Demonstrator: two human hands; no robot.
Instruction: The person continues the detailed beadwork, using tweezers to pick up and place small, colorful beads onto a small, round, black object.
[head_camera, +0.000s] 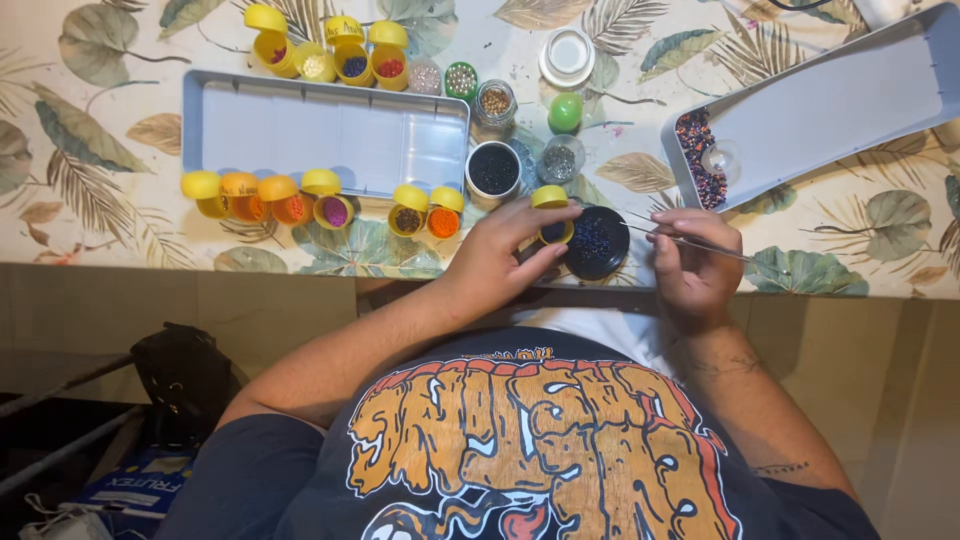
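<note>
My left hand (505, 252) rests at the table's front edge with its fingers around a small yellow-lidded pot (551, 213) and the rim of a black round dish (598, 241) of dark blue beads. My right hand (692, 262) pinches a thin needle (640, 231) whose tip points into that dish; a fine thread runs off to the right from the hand. Both hands sit close together over the dish.
A grey tray (300, 125) lies at the left with open yellow bead pots (290, 205) along its front and more (340, 55) behind it. A second grey tray (830, 105) at the right holds mixed beads (700, 160). Small jars (494, 168) and a white lid (567, 55) stand between. A black bag (185, 375) sits on the floor.
</note>
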